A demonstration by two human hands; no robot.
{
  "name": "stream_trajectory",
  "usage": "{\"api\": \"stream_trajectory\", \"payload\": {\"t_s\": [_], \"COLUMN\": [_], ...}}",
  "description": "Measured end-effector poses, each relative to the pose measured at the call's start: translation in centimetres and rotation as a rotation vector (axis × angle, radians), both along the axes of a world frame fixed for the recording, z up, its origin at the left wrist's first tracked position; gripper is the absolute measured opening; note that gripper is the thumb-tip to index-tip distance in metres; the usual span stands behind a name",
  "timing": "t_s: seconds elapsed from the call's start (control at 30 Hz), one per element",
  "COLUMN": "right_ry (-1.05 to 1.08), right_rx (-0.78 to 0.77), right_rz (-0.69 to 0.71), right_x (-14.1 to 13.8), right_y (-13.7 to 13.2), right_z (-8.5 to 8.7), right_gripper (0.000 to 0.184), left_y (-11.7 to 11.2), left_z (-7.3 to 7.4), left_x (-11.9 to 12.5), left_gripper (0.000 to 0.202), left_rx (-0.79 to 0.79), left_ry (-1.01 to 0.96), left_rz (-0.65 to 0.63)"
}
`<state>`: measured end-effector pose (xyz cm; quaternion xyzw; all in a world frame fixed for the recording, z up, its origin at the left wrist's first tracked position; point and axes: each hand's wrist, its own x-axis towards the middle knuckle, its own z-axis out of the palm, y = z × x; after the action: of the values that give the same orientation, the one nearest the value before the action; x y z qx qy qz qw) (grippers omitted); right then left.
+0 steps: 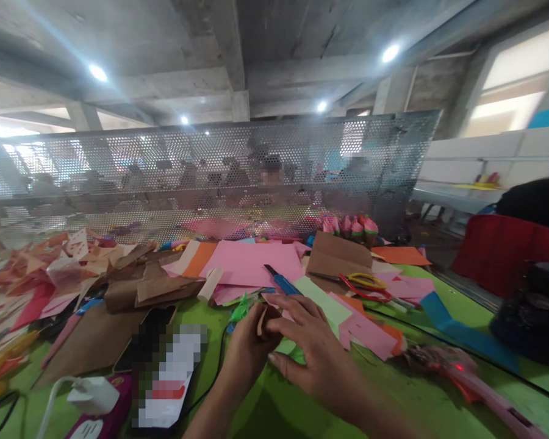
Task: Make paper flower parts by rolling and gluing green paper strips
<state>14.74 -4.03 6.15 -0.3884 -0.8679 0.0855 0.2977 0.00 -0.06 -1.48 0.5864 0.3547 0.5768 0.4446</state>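
My left hand [249,341] is closed around a small rolled piece of brown paper [261,323]. Beside it, my right hand [311,347] has its fingers spread and its thumb apart, with fingertips close to the brown piece; whether they touch it I cannot tell. Light green paper [295,352] shows on the table between the hands. Just beyond my left hand is a bright green crumpled thing [241,308]. A blue utility knife [283,283] lies past my right hand on pink paper [256,259], its blade pointing away to the left.
Scissors [368,283] lie among paper scraps. At right rests a pink glue gun [466,372] with a red light. Phones [171,378] and a purple power strip [105,408] occupy the left front. Brown paper [91,335] lies left; a perforated metal screen [187,177] stands behind.
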Motion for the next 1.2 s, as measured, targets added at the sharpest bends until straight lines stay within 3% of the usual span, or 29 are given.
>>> {"api": "stream_trajectory", "payload": {"t_s": [0.27,0.47,0.6,0.7,0.97,1.2], "right_ry": [0.103,0.122,0.03,-0.02,0.017,-0.097], "right_rx": [-0.067,-0.078,-0.008,0.053,0.055,0.144], "right_rz": [-0.008,0.004,0.005,0.007,-0.043,-0.035], "right_x": [0.5,0.4,0.2,0.2,1.2,0.7], "right_y": [0.2,0.3,-0.1,-0.2,-0.1,-0.4], "right_z": [0.6,0.3,-0.1,-0.1,1.4,0.5], "right_gripper": [0.016,0.016,0.014,0.015,0.016,0.01], "left_y": [0.1,0.1,-0.3,-0.5,-0.5,-0.8], "left_z": [0.0,-0.1,0.4,0.8,1.3,0.9], "left_x": [0.5,0.5,0.1,-0.1,0.6,0.2], "left_gripper": [0.023,0.024,0.018,0.024,0.028,0.02], "left_rx": [0.016,0.007,-0.009,-0.017,-0.073,-0.063], "left_ry": [-0.069,-0.084,-0.04,0.005,-0.26,-0.189], "left_rz": [-0.155,-0.154,-0.139,-0.107,-0.194,-0.165]}}
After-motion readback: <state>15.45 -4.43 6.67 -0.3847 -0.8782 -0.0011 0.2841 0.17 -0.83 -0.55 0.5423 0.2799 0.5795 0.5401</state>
